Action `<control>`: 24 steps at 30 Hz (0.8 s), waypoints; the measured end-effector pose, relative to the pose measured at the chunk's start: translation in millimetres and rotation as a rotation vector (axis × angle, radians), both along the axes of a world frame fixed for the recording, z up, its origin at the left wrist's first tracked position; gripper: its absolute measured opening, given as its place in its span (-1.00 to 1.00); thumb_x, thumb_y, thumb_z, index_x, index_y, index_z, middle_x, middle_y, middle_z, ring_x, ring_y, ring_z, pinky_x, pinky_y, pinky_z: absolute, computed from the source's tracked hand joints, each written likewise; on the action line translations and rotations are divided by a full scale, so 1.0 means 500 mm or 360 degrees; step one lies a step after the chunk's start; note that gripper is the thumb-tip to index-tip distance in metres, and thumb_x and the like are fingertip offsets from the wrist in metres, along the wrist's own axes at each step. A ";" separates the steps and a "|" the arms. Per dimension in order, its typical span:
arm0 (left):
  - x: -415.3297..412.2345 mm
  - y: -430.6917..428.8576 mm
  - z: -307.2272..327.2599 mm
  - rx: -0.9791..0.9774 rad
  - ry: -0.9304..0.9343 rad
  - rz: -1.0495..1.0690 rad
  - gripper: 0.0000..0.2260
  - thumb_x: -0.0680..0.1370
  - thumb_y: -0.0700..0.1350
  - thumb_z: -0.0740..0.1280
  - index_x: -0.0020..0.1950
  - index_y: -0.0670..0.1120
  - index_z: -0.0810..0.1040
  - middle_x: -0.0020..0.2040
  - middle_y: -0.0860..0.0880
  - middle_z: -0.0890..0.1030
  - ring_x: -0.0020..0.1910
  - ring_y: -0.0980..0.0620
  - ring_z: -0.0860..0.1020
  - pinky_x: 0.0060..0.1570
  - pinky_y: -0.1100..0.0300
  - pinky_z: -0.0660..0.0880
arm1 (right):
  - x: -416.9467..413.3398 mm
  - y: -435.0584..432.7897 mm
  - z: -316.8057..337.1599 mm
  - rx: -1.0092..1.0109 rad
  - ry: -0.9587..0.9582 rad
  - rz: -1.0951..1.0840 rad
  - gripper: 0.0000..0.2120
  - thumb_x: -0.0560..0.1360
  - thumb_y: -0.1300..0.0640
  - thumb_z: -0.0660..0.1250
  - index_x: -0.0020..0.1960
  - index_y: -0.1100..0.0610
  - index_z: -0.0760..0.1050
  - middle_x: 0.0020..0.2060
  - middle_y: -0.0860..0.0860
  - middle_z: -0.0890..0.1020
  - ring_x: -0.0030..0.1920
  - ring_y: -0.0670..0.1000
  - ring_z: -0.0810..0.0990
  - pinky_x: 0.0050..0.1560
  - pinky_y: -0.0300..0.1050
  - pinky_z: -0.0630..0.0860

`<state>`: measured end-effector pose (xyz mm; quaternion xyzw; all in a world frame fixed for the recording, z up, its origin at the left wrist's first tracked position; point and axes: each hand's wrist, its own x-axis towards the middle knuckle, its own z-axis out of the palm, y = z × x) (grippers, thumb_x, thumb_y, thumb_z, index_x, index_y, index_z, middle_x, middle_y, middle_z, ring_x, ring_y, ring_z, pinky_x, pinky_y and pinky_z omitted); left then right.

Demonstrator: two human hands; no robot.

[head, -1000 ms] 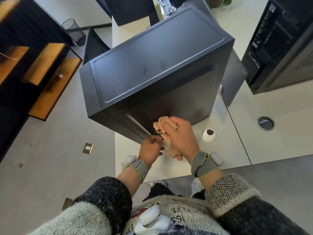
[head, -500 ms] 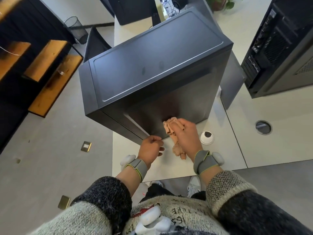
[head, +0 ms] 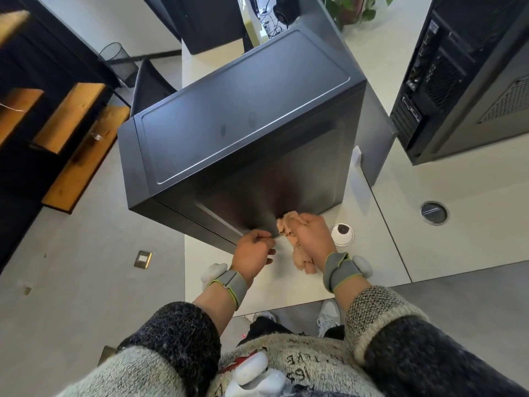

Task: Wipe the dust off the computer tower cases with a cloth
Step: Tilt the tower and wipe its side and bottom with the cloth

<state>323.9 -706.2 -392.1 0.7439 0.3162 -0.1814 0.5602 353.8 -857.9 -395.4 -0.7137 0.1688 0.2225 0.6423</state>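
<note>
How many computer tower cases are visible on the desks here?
2. The centre tower case stands on the desk; the right tower case sits at the frame's right edge, rear ports showing. A dark box at the top may be a third.

Pale grey floor [head: 71,282] fills the 8 o'clock side, with a small metal socket plate [head: 142,259] set in it. A white desk [head: 429,179] runs from 6 toward 3 o'clock and has 2 round cable ports: a white one [head: 342,234] near the centre and a grey one [head: 433,212] at 3. Black shelving with orange wooden boards [head: 77,116] stands at 10 o'clock, a wire mesh bin [head: 118,61] at 11. Green plant leaves [head: 357,10] show at 1 o'clock
</note>
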 end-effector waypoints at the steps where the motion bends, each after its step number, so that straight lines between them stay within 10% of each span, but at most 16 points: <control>1: 0.002 -0.001 0.001 0.0000 0.0002 -0.0002 -0.85 0.60 -0.24 0.35 0.16 -0.13 0.59 0.14 -0.19 0.67 -0.06 -0.06 0.66 -0.06 0.04 0.62 | 0.002 -0.002 0.009 0.0021 -0.0027 -0.0032 -0.65 0.50 -0.16 0.39 -0.11 0.14 0.63 -0.28 0.10 0.69 -0.40 0.07 0.50 -0.26 0.08 0.51; 6: -0.003 -0.003 -0.008 -0.0010 0.0029 0.0013 -0.78 0.62 -0.24 0.34 0.27 -0.15 0.55 0.13 -0.16 0.65 -0.07 -0.06 0.64 -0.10 0.06 0.60 | 0.015 -0.022 0.069 0.0108 -0.0590 -0.0145 -0.68 0.63 0.12 0.39 -0.29 0.03 0.47 -0.42 -0.16 0.44 -0.32 -0.09 0.38 -0.25 -0.19 0.40; 24: 0.013 -0.044 -0.004 -0.0050 0.0057 -0.0029 -0.62 0.62 -0.22 0.36 0.43 -0.12 0.43 0.16 -0.11 0.64 -0.05 -0.09 0.67 -0.13 0.10 0.61 | 0.035 -0.055 0.020 -0.0159 -0.0221 -0.0097 -0.72 0.63 0.14 0.36 -0.26 0.03 0.52 -0.44 -0.16 0.58 -0.30 -0.11 0.56 -0.24 -0.20 0.38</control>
